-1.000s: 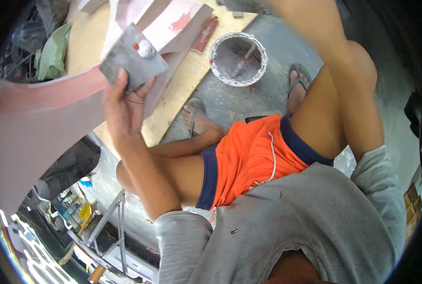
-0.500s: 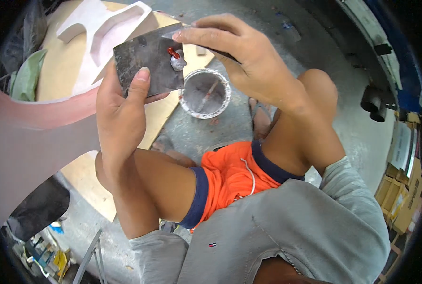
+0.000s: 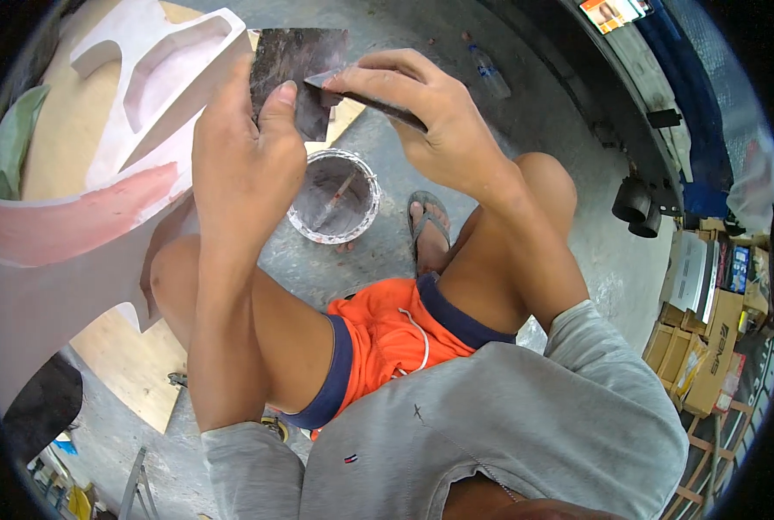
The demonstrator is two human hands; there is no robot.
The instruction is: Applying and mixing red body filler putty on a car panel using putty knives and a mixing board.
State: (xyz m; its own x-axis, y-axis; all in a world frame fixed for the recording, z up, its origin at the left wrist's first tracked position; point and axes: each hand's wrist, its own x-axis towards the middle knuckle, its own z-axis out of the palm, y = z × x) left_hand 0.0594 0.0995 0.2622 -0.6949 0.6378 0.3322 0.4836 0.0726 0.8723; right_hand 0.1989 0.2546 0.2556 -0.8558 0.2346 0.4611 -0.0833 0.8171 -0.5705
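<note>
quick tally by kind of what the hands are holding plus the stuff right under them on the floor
dark flat board, in left hand: 1
flat scraper blade, in right hand: 1
round white tub: 1
flip-flop: 1
pale shaped panel: 1
total: 5

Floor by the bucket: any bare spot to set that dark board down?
Bare concrete right of the bucket, beyond the sandalled foot and right knee. Left is crowded: pink moulded part on plywood. Both hands hold the board.

Single head view, steep downward fisheye, close over hands, lap, floor.
</note>
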